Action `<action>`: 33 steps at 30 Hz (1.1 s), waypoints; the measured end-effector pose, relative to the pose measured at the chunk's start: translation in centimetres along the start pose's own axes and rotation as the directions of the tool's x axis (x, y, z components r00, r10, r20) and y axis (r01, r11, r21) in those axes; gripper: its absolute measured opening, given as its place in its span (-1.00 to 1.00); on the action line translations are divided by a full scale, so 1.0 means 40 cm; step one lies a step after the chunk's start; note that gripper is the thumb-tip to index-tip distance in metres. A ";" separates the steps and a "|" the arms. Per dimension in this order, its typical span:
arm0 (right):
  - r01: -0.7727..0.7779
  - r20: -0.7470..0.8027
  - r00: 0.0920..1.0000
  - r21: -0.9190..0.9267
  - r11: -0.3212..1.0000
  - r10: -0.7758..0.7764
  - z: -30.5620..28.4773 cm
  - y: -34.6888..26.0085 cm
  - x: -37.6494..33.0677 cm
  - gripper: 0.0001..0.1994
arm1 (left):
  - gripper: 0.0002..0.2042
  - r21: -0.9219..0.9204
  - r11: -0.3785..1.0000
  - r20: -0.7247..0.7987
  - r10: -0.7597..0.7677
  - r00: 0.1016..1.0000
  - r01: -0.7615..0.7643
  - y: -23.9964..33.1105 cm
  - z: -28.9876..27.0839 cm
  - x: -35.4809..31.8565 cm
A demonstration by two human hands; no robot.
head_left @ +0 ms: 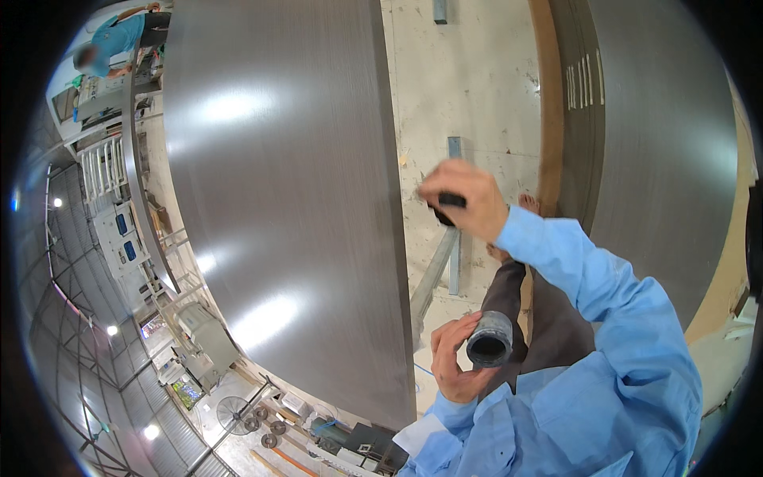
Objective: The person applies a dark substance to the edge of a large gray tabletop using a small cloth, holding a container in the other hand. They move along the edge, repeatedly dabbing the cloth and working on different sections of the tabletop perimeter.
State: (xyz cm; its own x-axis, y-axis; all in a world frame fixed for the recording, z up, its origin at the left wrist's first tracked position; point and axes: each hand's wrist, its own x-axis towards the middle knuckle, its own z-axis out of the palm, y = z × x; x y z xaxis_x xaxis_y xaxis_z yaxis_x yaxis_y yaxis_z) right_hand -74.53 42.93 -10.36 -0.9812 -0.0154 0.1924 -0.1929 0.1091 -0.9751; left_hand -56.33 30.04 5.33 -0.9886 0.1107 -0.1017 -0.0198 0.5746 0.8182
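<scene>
A: Background first? Workshop hall, pale scuffed concrete floor (469,87) below, a big brushed metal sheet (286,183) filling the left-centre, standing upright with its edge toward the camera. Second dark sheet (668,159) on the right, with a brown wooden board (548,103) just beside it.

B: Hands?

A: Left hand (455,358) low in the middle, fingers curled round the side of a short dark tube (489,340), its open end facing the camera. Grasping it, thumb side toward the sheet.

B: Right?

A: Right hand (467,199) raised above the left, clenched on a small black object (450,202). Mostly hidden in the fist; cannot tell what it is. Light blue sleeve (588,278) runs down from it to the lower right.

B: Where's the tube relative to the sheets?

A: In the gap between them, near the left sheet's edge, not touching it. Grey metal bar (433,274) lying on the floor behind it.

B: Anything else?

A: Another person in a teal shirt (115,38) far off, top left, bent over. Machines and a floor fan (232,413) at the lower left, well apart.
</scene>
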 end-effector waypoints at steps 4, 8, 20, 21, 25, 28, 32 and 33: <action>0.125 0.145 0.983 -0.063 0.990 -0.115 0.022 -0.008 -0.021 -0.67 | -0.26 -0.008 1.000 0.018 0.020 1.000 -0.020 -0.023 -0.007 -0.016; 0.178 0.370 0.914 0.006 0.984 -0.168 0.030 -0.081 -0.133 -0.71 | -0.26 -0.043 0.999 0.033 0.031 0.999 -0.030 -0.053 -0.017 -0.034; 0.212 0.316 0.937 -0.180 0.961 -0.148 -0.012 -0.100 -0.081 -0.74 | -0.29 -0.102 0.991 0.005 0.086 0.996 -0.086 -0.094 -0.071 -0.084; 0.195 0.294 0.946 -0.184 0.963 -0.136 -0.015 -0.116 -0.090 -0.74 | -0.30 -0.097 0.991 0.007 0.089 0.996 -0.088 -0.094 -0.077 -0.082; 0.181 0.240 0.964 -0.280 0.943 -0.114 -0.054 -0.132 0.023 -0.75 | -0.33 -0.102 0.988 -0.007 0.117 0.993 -0.117 -0.082 -0.083 -0.065; 0.110 0.066 0.994 -0.384 0.917 -0.092 -0.104 -0.116 0.194 -0.76 | -0.33 -0.105 0.987 -0.027 0.118 0.993 -0.120 -0.068 -0.076 -0.044; 0.087 0.055 0.996 -0.361 0.929 -0.072 -0.166 -0.142 0.242 -0.79 | -0.31 -0.087 0.992 -0.031 0.087 0.996 -0.090 -0.051 -0.062 -0.003; 0.161 0.170 0.979 -0.334 0.929 -0.109 -0.173 -0.153 0.234 -0.80 | -0.31 -0.100 0.991 -0.038 0.082 0.996 -0.085 -0.048 -0.057 0.011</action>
State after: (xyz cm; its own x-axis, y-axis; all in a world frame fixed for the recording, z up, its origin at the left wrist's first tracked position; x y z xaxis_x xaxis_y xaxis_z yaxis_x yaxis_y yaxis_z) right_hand -82.47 48.98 -1.84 -0.9410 -0.1956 0.2763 -0.3355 0.4305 -0.8379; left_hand -57.06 27.13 5.03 -0.9919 0.1262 -0.0124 0.0501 0.4795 0.8761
